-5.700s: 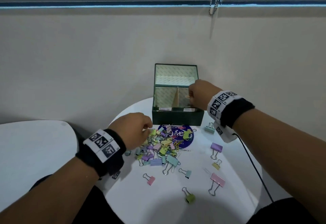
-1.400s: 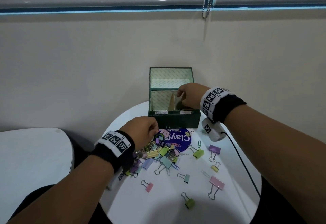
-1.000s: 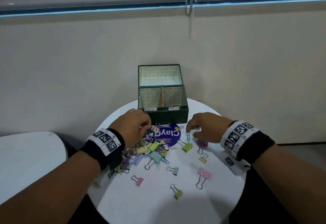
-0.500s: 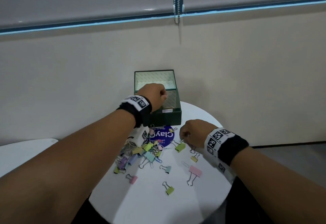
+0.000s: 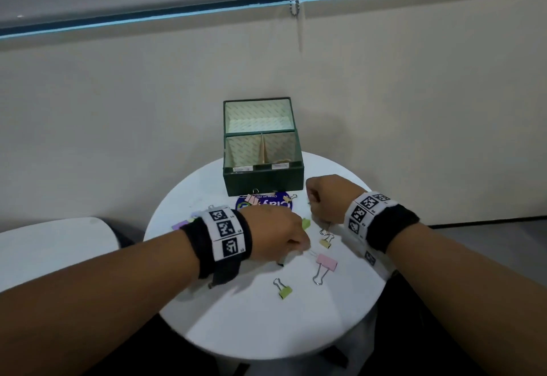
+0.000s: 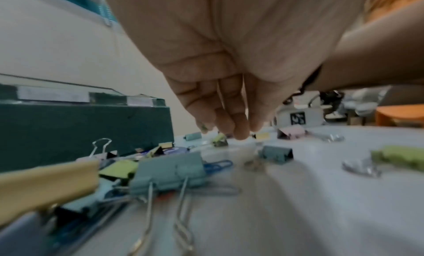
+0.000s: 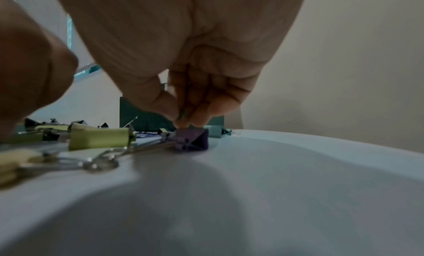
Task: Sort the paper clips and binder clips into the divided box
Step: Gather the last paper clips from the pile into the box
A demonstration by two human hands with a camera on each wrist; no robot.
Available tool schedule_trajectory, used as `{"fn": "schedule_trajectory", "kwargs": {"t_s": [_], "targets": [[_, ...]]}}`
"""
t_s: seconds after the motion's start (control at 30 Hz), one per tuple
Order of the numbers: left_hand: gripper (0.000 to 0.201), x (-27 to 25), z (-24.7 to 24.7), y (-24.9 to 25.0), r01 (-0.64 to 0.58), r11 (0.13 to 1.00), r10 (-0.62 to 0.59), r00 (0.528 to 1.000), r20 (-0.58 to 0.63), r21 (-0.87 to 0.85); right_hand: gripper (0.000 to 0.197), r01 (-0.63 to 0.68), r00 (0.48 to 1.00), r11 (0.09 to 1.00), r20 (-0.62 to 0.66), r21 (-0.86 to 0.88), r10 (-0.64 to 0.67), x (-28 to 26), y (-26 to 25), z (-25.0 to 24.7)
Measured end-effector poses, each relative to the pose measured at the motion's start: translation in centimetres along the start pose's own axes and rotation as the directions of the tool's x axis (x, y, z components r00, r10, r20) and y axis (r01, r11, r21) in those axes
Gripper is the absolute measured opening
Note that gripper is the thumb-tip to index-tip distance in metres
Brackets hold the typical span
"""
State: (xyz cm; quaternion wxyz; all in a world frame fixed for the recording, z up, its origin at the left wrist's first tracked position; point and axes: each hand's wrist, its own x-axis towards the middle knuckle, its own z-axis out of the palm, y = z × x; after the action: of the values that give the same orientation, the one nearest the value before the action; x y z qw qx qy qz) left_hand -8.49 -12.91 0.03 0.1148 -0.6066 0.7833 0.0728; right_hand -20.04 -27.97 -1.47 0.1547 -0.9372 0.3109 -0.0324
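We see a round white tabletop [image 5: 236, 325] set against a beige wall [image 5: 118, 124], and we take the dark green divided box [image 5: 263, 178] at its far edge as our landmark. The box stands open, its lid upright behind it, a divider splitting it into a left and a right compartment; what lies inside we cannot make out.

The left hand [image 5: 273, 232] hovers low over the tabletop in front of the box, left of centre, its grip narrow: in the left wrist view the fingers [image 6: 231, 118] point down together, holding nothing we can see. The right hand [image 5: 327, 198] sits just in front of the box's right corner; its grip is closed, fingertips pinching a small green paper clip [image 7: 182, 114] directly above a purple binder clip [image 7: 191, 139].

A blue round sticker [image 5: 276, 204] lies right before the box front. Farther from the box lie a pink binder clip [image 5: 325, 263], a green binder clip [image 5: 284, 291] and a small yellow binder clip [image 5: 325, 242]. More clips are piled under the left wrist.
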Motion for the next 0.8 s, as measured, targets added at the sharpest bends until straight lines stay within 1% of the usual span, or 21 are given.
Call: {"fn": "schedule_trajectory", "kwargs": {"t_s": [0.07, 0.13, 0.2, 0.33, 0.37, 0.43, 0.5, 0.6, 0.67, 0.73, 0.8], "targets": [[0.015, 0.7, 0.4, 0.4, -0.040, 0.996, 0.041, 0.999, -0.008, 0.081, 0.020, 0.013, 1.000, 1.000, -0.018, 0.012, -0.012, 0.1, 0.0, 0.0], [0.015, 1.1, 0.0, 0.9, -0.095, 0.987, 0.097, 0.995, -0.013, 0.132, 0.027, 0.022, 0.999, 1.000, -0.027, 0.014, -0.022, -0.2, -0.1, -0.2], [0.020, 1.4, -0.3, 1.4, -0.136, 0.979, 0.139, 0.990, -0.007, 0.154, 0.027, 0.030, 0.999, 1.000, -0.041, 0.004, -0.030, -0.4, -0.1, -0.2], [0.019, 1.1, -0.5, 2.0, -0.144, 0.963, 0.150, 0.989, -0.011, 0.226, 0.026, 0.015, 0.998, 0.999, -0.069, 0.044, -0.012, -1.0, -0.2, -0.8], [0.018, 0.7, -0.4, 1.9, -0.126, 0.963, 0.128, 0.992, 0.006, 0.237, 0.026, 0.024, 0.997, 0.998, -0.073, 0.056, -0.020, -1.1, -0.4, -0.9], [0.018, -0.3, -0.1, 1.4, -0.073, 0.976, 0.070, 0.997, 0.023, 0.203, 0.024, 0.057, 0.997, 0.996, -0.057, 0.065, -0.053, -1.5, -1.0, -0.8], [0.023, -1.8, 0.6, 0.7, 0.034, 0.990, -0.032, 0.999, -0.019, 0.135, 0.020, 0.086, 0.996, 0.994, -0.037, 0.065, -0.084, -1.9, -1.8, -0.3], [0.025, -3.7, 0.6, -0.7, 0.159, 0.987, -0.159, 0.982, -0.104, -0.003, 0.017, 0.122, 0.992, 0.990, 0.001, 0.074, -0.122, -2.5, -2.7, 0.5], [0.019, -4.6, -0.2, -1.6, 0.216, 0.974, -0.224, 0.968, -0.116, -0.075, 0.019, 0.152, 0.985, 0.986, 0.065, 0.066, -0.157, -2.6, -3.5, 0.7], [0.012, -5.1, -0.7, -2.4, 0.271, 0.955, -0.285, 0.951, -0.116, -0.121, 0.015, 0.161, 0.979, 0.985, 0.120, 0.058, -0.167, -3.0, -4.4, 0.8], [0.010, -5.4, -0.7, -3.0, 0.323, 0.940, -0.331, 0.942, -0.060, -0.111, 0.014, 0.164, 0.973, 0.985, 0.153, 0.054, -0.170, -3.6, -5.4, 1.0]]}}
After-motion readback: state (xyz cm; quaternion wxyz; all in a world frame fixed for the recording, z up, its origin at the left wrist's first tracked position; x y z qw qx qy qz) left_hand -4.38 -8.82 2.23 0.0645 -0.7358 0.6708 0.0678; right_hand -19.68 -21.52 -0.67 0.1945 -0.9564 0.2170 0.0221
